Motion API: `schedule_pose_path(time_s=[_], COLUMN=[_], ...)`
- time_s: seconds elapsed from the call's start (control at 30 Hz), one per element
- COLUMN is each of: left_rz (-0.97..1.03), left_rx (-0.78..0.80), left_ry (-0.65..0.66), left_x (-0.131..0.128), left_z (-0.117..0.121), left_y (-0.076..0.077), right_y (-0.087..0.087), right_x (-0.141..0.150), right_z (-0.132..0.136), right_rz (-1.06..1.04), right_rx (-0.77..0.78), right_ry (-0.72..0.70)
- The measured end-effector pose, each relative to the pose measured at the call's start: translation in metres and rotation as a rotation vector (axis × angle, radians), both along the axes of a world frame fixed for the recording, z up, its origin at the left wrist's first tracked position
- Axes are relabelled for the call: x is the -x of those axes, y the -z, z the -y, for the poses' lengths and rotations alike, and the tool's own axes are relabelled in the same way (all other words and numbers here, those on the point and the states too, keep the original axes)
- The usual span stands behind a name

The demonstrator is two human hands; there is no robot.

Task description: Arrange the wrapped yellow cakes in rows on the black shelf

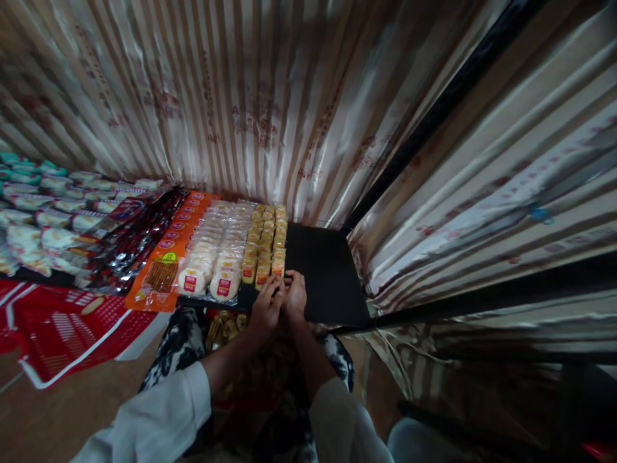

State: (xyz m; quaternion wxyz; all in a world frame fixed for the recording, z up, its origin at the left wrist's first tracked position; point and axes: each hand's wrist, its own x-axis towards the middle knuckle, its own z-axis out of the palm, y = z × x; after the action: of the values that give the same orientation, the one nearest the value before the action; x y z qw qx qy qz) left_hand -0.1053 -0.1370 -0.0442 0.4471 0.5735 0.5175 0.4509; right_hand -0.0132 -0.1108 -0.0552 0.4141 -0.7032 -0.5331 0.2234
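Three columns of small yellow snack packets (264, 241) stand on a black shelf (325, 276). At the front end of the rightmost column, my left hand (268, 303) and my right hand (295, 297) come together with curled fingers. They close on the frontmost yellow snack packet (278, 265), my left hand from the near side and my right hand from the right. The fingers partly cover that packet's lower end. Left of these columns lie two rows of clear-wrapped round white crackers (224, 283) with red labels.
Further left are an orange snack bag (154, 276), dark red packs (139, 241) and many white packs (62, 222). A red basket (62, 334) stands below the shelf. Gold packets (226, 325) sit between my legs. Striped sheeting (260, 96) and a black post (434, 116) bound the shelf.
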Motion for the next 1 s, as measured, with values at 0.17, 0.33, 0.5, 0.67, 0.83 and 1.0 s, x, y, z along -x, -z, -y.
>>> schedule_pose_path(time_s=[0.17,0.33,0.5,0.67,0.83,1.0], left_rz=[0.065,0.030,-0.074,-0.145,-0.351,-0.379], left_rx=[0.075,0.069,-0.017,-0.030,0.208,0.442], left_ry=[-0.012,0.010,0.009,0.044,0.046,-0.140], left_x=[-0.004,-0.004,0.002,0.021,0.058,0.096], left_z=[-0.003,-0.001,0.018,0.063,0.095,0.091], left_y=[0.002,-0.004,-0.010,-0.001,0.031,0.068], right_y=[0.008,0.012,0.011,0.023,0.052,0.065], right_x=[-0.004,-0.006,-0.003,0.014,0.041,0.069], right_z=[-0.004,-0.006,0.017,0.075,0.121,0.122], right_rz=[0.053,0.036,0.030,-0.069,-0.021,0.176], right_rx=[-0.020,-0.002,-0.099,-0.029,0.185,0.406], right_ry=[-0.011,-0.042,-0.002,-0.043,-0.297,-0.464])
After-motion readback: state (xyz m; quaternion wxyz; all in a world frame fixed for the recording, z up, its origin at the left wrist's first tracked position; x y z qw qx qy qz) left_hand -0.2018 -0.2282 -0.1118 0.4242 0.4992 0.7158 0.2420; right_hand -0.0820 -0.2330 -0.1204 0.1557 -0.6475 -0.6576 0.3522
